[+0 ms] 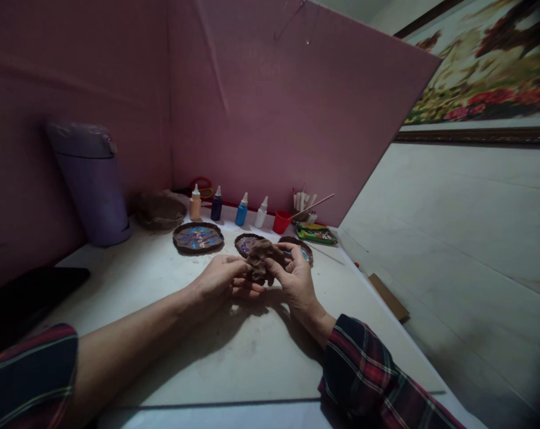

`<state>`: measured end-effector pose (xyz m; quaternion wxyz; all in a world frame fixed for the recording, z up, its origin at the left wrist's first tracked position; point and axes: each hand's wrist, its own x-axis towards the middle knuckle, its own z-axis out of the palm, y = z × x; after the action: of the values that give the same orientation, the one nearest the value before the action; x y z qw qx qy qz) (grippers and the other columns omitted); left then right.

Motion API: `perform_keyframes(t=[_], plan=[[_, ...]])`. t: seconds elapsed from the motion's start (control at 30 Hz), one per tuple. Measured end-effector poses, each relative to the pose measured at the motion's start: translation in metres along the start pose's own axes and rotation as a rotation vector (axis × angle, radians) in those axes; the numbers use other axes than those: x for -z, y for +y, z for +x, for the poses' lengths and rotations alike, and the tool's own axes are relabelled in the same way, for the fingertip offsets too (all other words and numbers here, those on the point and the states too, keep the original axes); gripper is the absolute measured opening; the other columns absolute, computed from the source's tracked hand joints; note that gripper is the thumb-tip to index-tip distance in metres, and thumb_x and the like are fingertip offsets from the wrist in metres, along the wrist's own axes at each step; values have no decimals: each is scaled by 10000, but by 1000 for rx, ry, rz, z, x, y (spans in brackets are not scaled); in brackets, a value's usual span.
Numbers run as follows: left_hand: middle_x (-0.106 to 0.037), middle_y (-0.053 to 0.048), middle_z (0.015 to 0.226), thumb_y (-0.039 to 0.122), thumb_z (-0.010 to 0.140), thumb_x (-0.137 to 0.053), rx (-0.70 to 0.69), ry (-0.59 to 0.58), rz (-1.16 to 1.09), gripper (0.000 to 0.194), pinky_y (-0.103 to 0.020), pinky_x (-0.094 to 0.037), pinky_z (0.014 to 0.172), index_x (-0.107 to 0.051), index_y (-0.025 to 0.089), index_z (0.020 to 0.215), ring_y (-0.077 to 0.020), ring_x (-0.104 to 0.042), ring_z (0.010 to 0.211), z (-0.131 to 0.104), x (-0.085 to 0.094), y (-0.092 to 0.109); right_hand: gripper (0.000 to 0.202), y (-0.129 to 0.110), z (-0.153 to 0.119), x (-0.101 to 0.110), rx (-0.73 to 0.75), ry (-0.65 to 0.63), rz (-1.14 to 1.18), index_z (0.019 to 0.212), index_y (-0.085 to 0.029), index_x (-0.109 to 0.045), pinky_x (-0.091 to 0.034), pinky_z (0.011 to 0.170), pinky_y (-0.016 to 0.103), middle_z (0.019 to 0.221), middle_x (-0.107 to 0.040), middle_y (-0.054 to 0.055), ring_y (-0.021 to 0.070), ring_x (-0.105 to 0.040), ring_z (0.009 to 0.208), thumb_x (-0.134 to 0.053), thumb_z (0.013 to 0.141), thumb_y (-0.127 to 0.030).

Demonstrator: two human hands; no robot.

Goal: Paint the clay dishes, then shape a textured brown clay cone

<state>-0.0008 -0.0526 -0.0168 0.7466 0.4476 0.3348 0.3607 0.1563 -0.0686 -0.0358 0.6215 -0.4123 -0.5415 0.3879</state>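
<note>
Between my two hands, above the white tabletop, is an uneven lump of brown clay (261,259). My left hand (222,277) grips its left side, thumb on top and fingers curled below. On the right side my right hand (296,277) pinches it, with the thumb pressed on the near face and the fingers behind. Just beyond the clay sit a small brown-rimmed dish with purplish paint (245,241) and another brown-rimmed dish (309,253), partly hidden by my right hand. Farther left lies a larger brown-rimmed dish (199,237) painted in blue and purple.
Orange (195,205), dark (217,205), blue (242,211) and white (261,214) squeeze bottles line the back. Near them are a red cup (281,222), a green packet (317,233), wrapped brown clay (160,210) and scissors (202,183). A purple tumbler (91,190) stands left; a dark flat object (37,298) lies nearer.
</note>
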Motion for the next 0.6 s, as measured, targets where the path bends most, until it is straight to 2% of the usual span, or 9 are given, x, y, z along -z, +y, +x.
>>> perform_keyframes(t=[0.13,0.33,0.6], plan=[[-707,-169,797,211,779,-504,-2,-22,-25,235,-330,-575,658,-648,46,865,-227,-702,690,1,2,1,365,1,1,1,13,15,10,994,-210,-483,-456,444,220,850,-647,10,108,-566,557,-714,740,-334],[-712,-170,817,208,727,-604,-18,-21,-11,157,-312,-576,631,-638,71,795,-217,-700,665,1,3,-1,358,2,1,2,20,0,7,997,-213,-484,-460,445,219,845,-643,8,106,-562,559,-713,744,-323],[-717,-169,837,165,700,-634,-16,-19,-4,144,-310,-575,635,-626,85,820,-220,-704,669,3,4,-3,373,2,1,1,11,0,11,1005,-211,-482,-469,453,224,856,-646,12,118,-575,590,-719,740,-325]])
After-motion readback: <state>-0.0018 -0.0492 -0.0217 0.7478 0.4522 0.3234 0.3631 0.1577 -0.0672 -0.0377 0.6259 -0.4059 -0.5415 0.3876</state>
